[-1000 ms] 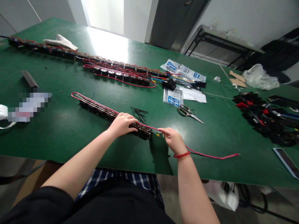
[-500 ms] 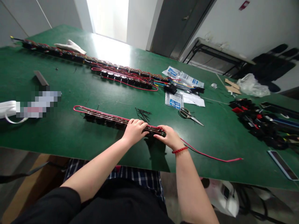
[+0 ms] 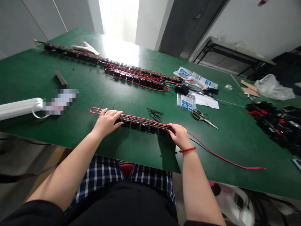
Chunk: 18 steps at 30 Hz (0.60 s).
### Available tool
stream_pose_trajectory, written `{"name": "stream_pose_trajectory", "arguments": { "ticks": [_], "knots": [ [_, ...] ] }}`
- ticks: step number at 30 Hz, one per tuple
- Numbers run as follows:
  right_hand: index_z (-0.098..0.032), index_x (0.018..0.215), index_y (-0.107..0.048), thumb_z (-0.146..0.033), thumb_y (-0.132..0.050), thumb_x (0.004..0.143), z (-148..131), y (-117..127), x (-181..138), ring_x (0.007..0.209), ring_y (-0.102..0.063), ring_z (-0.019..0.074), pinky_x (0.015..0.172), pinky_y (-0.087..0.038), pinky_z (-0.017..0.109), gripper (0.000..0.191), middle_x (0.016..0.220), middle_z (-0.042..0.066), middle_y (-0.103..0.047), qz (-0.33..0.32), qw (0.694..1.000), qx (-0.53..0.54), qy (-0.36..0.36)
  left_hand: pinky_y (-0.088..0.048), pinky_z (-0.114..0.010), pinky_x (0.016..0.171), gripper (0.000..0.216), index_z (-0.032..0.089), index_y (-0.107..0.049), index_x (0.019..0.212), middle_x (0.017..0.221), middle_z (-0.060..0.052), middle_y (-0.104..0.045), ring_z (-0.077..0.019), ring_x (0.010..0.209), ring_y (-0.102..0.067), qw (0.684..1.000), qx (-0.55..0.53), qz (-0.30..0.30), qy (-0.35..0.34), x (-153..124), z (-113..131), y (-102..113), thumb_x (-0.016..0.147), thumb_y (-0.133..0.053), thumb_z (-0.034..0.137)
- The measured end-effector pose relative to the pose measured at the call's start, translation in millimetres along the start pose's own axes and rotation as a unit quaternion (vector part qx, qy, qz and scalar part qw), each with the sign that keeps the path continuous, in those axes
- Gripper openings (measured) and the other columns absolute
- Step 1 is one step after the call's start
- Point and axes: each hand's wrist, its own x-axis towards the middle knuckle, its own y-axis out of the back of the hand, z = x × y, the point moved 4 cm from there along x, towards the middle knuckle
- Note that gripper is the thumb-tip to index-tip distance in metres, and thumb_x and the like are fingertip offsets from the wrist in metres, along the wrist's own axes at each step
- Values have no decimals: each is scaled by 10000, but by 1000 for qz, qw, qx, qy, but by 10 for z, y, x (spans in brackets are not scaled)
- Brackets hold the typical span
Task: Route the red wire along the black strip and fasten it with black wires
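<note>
A long row of black connector blocks strung with red wires (image 3: 143, 123) lies on the green table (image 3: 70, 125) near its front edge. My left hand (image 3: 107, 121) rests on the left part of this strip, fingers curled over it. My right hand (image 3: 180, 136), with a red bead bracelet at the wrist, grips the strip's right end. A loose red wire (image 3: 225, 159) trails from that end to the right across the table.
Scissors (image 3: 202, 116) and a small heap of black cable ties (image 3: 155, 113) lie just beyond the strip. Longer wired strips (image 3: 138, 77), plastic bags (image 3: 195, 80), a white glove (image 3: 86, 48) and a pile of black and red parts (image 3: 272, 121) lie farther off.
My left hand has slid left along the strip, from beside my right hand to near its left end. My right hand has stayed on the right end.
</note>
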Motion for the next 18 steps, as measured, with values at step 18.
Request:
{"name": "stream_pose_trajectory", "arguments": {
  "ticks": [18],
  "knots": [
    [-209,1014,-670,-198,-541,900,-1432,-587,16,910,-620,217,833,-516,369,172,970,73,-703,89,986,115,85,-345,-464,1049,374,251,-577,1272,1215,-80,-657,-271,1131,-575,999,-15,36,-5,53,151,-166,917,-545,361]
  ]
}}
